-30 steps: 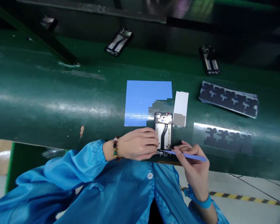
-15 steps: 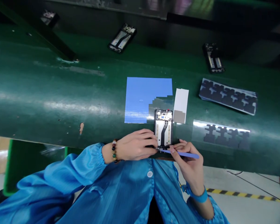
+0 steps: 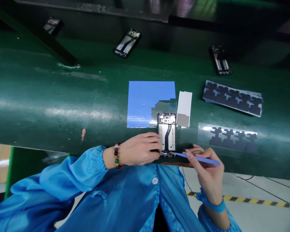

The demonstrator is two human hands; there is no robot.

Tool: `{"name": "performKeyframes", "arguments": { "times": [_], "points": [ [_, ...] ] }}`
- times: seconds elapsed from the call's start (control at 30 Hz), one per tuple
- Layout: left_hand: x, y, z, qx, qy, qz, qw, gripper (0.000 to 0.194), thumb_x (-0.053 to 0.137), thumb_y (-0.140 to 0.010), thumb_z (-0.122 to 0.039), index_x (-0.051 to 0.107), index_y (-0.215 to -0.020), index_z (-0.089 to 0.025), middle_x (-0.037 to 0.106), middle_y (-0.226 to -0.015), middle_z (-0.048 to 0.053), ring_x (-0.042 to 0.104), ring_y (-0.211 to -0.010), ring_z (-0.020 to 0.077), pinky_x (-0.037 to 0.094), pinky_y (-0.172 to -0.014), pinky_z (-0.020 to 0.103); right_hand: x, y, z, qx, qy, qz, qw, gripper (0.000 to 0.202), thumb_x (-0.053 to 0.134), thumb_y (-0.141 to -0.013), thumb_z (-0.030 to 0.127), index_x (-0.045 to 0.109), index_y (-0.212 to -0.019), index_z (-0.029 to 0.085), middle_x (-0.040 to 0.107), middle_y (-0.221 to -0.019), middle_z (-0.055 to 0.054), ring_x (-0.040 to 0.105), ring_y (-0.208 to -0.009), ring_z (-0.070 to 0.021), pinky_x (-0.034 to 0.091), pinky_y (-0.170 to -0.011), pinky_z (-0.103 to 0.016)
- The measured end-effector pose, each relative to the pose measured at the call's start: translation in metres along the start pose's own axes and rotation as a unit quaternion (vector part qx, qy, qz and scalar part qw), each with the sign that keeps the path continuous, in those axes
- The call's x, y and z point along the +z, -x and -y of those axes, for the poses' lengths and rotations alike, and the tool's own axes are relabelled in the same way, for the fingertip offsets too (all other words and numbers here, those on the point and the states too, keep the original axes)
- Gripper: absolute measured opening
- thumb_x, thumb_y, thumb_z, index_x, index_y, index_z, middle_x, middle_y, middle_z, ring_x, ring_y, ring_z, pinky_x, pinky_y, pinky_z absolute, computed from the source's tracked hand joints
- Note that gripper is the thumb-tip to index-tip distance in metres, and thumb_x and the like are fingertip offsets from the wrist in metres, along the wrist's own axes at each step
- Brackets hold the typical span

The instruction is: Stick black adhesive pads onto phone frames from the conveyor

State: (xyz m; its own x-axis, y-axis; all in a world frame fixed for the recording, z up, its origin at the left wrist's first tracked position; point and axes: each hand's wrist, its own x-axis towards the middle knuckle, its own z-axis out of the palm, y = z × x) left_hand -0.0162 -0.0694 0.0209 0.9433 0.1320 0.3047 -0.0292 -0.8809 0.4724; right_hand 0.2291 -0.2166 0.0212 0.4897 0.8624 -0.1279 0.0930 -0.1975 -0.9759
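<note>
An opened phone (image 3: 167,135) lies upright in the view near the table's front edge, its board and dark ribbon strip exposed. My left hand (image 3: 145,149) grips its lower left side, fingertips on the frame. In my right hand (image 3: 205,161) are blue tweezers (image 3: 203,159), pinched between thumb and fingers, their tip at the phone's lower right corner. Just behind the phone is a blue sheet (image 3: 149,93) with stepped cuts. A white and grey strip sheet (image 3: 184,106) rests to the phone's right.
Other opened phones lie farther back, one at the middle (image 3: 127,43) and one at the right (image 3: 220,60). A stack of black-patterned sheets (image 3: 232,98) and a clear sheet with black pieces (image 3: 234,138) are on the right. A dark post (image 3: 50,45) stands at back left.
My right hand has moved right, and the tweezers' tip has shifted from the phone's bottom middle to its lower right corner. My left hand stays at the phone's side.
</note>
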Motion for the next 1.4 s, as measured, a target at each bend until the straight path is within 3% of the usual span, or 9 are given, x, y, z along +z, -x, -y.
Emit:
{"name": "performKeyframes", "arguments": {
  "times": [0.17,0.3,0.47,0.7,0.97,1.03,1.2,1.4],
  "points": [
    [0.013,0.014,-0.016,-0.063,0.018,-0.061,0.996,0.011,0.064,-0.101,-0.018,0.075,-0.102,-0.020,0.077,-0.110,0.004,0.070,-0.119,0.0178,0.050,-0.124,0.040,0.022,0.018,-0.004,0.022,0.019,0.034,0.999,0.037,0.089,-0.082,0.032,0.054,-0.071,0.025,0.075,-0.077,0.001,0.079,-0.084,-0.0242,0.044,-0.119,-0.060],
    [0.027,0.021,-0.033,-0.122,0.026,-0.116,0.985,0.012,0.069,-0.098,-0.016,0.075,-0.107,-0.020,0.078,-0.112,0.004,0.070,-0.125,0.0188,0.054,-0.121,0.040,0.023,0.018,-0.005,0.027,0.028,0.044,0.998,0.035,0.089,-0.081,0.033,0.056,-0.072,0.025,0.076,-0.078,0.000,0.079,-0.087,-0.0255,0.044,-0.119,-0.060],
    [0.036,0.020,-0.042,-0.150,0.023,-0.155,0.976,0.014,0.071,-0.096,-0.015,0.075,-0.109,-0.019,0.079,-0.114,0.004,0.070,-0.125,0.0193,0.055,-0.120,0.043,0.021,0.017,-0.005,0.022,0.042,0.050,0.998,0.032,0.088,-0.082,0.034,0.059,-0.072,0.025,0.077,-0.080,0.000,0.079,-0.086,-0.0254,0.042,-0.120,-0.061],
    [0.039,0.016,-0.046,-0.176,0.009,-0.167,0.970,0.011,0.068,-0.100,-0.017,0.076,-0.107,-0.020,0.079,-0.111,0.002,0.073,-0.121,0.0181,0.055,-0.120,0.042,0.021,0.017,-0.006,0.015,0.042,0.056,0.997,0.029,0.088,-0.083,0.032,0.061,-0.074,0.025,0.076,-0.081,0.001,0.078,-0.087,-0.0240,0.041,-0.121,-0.060],
    [0.034,0.008,-0.057,-0.229,-0.028,-0.121,0.966,0.012,0.064,-0.103,-0.018,0.075,-0.100,-0.021,0.078,-0.108,-0.001,0.072,-0.121,0.0159,0.046,-0.127,0.042,0.021,0.014,-0.004,0.011,0.036,0.062,0.997,0.030,0.088,-0.083,0.031,0.061,-0.073,0.024,0.075,-0.079,0.000,0.079,-0.087,-0.0246,0.042,-0.120,-0.060],
    [0.033,0.007,-0.057,-0.227,-0.030,-0.115,0.967,0.012,0.064,-0.103,-0.017,0.075,-0.101,-0.021,0.078,-0.108,-0.001,0.071,-0.122,0.0158,0.044,-0.128,0.042,0.015,0.011,-0.004,0.004,0.011,0.040,0.999,0.031,0.089,-0.081,0.029,0.059,-0.073,0.024,0.074,-0.076,0.002,0.079,-0.088,-0.0243,0.043,-0.120,-0.060],
    [0.033,0.010,-0.052,-0.208,-0.027,-0.112,0.971,0.012,0.063,-0.104,-0.020,0.075,-0.105,-0.022,0.078,-0.110,-0.001,0.071,-0.122,0.0156,0.046,-0.126,0.041,-0.008,-0.006,-0.008,-0.038,-0.072,-0.091,0.992,0.031,0.092,-0.077,0.023,0.061,-0.079,0.022,0.077,-0.081,0.001,0.080,-0.090,-0.0231,0.045,-0.120,-0.061],
    [0.032,0.011,-0.050,-0.202,-0.025,-0.127,0.971,0.011,0.065,-0.104,-0.019,0.075,-0.106,-0.022,0.080,-0.110,-0.003,0.072,-0.121,0.0146,0.046,-0.123,0.039,-0.032,-0.031,-0.014,-0.064,-0.095,-0.160,0.980,0.028,0.092,-0.078,0.025,0.065,-0.084,0.021,0.082,-0.090,-0.002,0.082,-0.095,-0.0248,0.050,-0.118,-0.061]
  ]
}}
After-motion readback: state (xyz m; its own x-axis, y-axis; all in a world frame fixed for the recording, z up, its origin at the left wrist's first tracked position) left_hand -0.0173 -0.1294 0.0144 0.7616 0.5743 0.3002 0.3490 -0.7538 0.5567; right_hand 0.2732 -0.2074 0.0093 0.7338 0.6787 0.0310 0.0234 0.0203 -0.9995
